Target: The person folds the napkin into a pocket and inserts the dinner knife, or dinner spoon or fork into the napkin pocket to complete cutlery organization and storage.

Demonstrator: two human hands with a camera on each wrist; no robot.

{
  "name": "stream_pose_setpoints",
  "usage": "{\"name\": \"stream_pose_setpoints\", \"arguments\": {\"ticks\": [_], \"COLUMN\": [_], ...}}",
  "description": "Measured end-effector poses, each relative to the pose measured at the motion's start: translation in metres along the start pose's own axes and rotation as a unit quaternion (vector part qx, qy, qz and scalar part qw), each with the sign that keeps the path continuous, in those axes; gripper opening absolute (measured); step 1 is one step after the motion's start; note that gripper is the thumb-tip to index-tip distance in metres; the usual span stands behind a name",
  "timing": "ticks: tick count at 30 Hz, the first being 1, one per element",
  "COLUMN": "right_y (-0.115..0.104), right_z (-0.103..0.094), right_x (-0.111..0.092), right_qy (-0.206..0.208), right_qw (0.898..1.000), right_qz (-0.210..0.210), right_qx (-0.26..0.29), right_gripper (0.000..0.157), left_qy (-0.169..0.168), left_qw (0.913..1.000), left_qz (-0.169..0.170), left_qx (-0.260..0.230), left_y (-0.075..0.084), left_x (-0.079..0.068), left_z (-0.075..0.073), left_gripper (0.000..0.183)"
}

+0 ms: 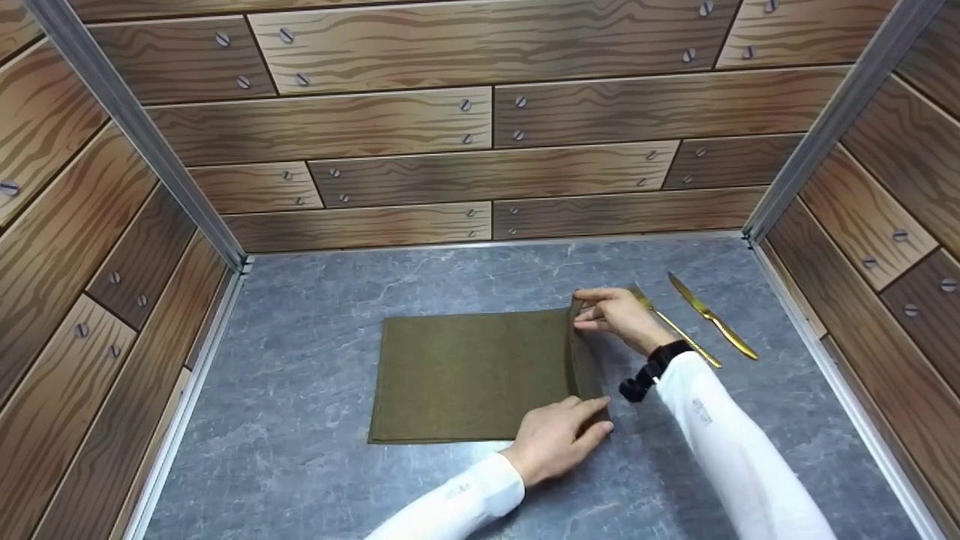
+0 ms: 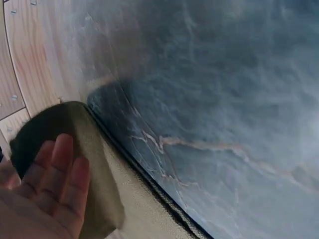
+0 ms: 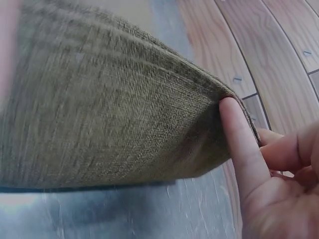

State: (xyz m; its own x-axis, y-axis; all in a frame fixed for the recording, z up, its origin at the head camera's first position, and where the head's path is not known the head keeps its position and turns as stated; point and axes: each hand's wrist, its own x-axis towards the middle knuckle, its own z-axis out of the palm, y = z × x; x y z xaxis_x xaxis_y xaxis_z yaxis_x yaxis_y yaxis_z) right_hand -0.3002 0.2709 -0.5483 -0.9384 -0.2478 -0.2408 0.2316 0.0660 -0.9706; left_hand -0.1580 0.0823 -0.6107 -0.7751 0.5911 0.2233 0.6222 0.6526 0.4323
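A folded olive-brown cloth napkin (image 1: 472,375) lies flat on the table, its right-hand end lifted in an upright flap. My right hand (image 1: 622,319) pinches the raised far corner between thumb and fingers; the right wrist view shows a fingertip (image 3: 230,107) pressed against the woven side. At the near right corner, my left hand (image 1: 559,435) has thumb and forefinger around the flap's lower end. Its other fingers (image 2: 60,174) lie in front of the lifted cloth in the left wrist view. Just beyond my right hand, a golden fork (image 1: 686,341) is partly covered by it.
A golden knife (image 1: 705,311) lies right of the fork on the grey marbled table (image 1: 300,480). Wood-patterned walls (image 1: 480,120) with metal rails (image 1: 127,97) at the corners close in the back and both sides.
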Motion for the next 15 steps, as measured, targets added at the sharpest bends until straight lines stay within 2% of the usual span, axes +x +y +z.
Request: {"name": "stream_pose_setpoints", "arguments": {"ticks": [3, 7, 10, 15], "right_y": [0.000, 0.001, 0.003, 0.008], "right_z": [0.004, 0.008, 0.008, 0.003], "right_x": [0.002, 0.005, 0.007, 0.011], "right_qy": [0.003, 0.023, 0.044, 0.075], "right_qw": [1.000, 1.000, 0.998, 0.990], "right_qz": [0.008, 0.004, -0.018, -0.064], "right_qx": [0.017, -0.003, -0.035, -0.099], "right_gripper": [0.055, 0.050, 0.043, 0.037], "left_qy": [0.014, 0.045, 0.062, 0.073], "left_qw": [0.9991, 0.9945, 0.9908, 0.9858], "left_qz": [-0.036, -0.071, -0.076, -0.071], "left_qx": [-0.018, -0.063, -0.093, -0.133], "left_y": [-0.003, -0.010, -0.015, -0.020], "left_x": [-0.001, -0.005, -0.007, -0.009], "left_z": [-0.001, -0.003, -0.003, -0.005], "left_gripper": [0.038, 0.015, 0.008, 0.013]}}
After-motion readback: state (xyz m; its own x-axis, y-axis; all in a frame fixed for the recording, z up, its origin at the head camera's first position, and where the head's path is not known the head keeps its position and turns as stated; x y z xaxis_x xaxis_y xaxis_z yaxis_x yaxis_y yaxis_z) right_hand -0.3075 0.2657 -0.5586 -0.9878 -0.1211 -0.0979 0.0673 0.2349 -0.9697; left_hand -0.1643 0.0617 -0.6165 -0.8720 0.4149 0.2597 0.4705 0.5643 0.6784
